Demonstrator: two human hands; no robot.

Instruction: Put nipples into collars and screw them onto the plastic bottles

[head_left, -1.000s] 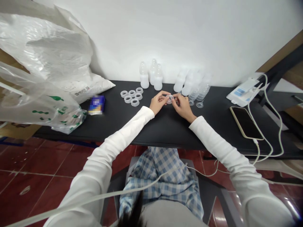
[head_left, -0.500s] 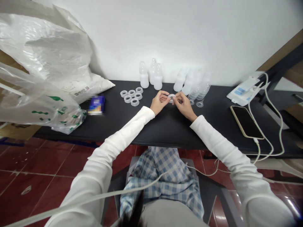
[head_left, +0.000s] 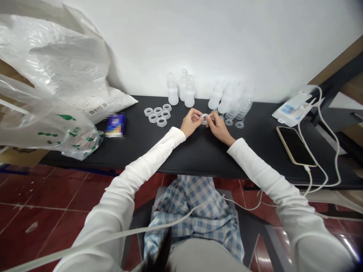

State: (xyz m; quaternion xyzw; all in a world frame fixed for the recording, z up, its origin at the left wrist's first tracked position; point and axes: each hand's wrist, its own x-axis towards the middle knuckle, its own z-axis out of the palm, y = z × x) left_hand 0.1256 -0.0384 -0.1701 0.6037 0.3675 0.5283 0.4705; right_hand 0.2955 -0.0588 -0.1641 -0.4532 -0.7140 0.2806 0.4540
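I pinch a clear ring [head_left: 204,118] between my left hand [head_left: 191,123] and right hand [head_left: 217,127], fingers clamped on it above the surface [head_left: 198,151], spare rings [head_left: 157,114] left of them.

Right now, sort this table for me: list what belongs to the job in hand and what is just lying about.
Job in hand: ring, pinched between left hand and right hand; loose rings; upright bottles; leaning bottles; small clear parts beside them.
Lying about: phone; white box; blue packet; plastic bags.
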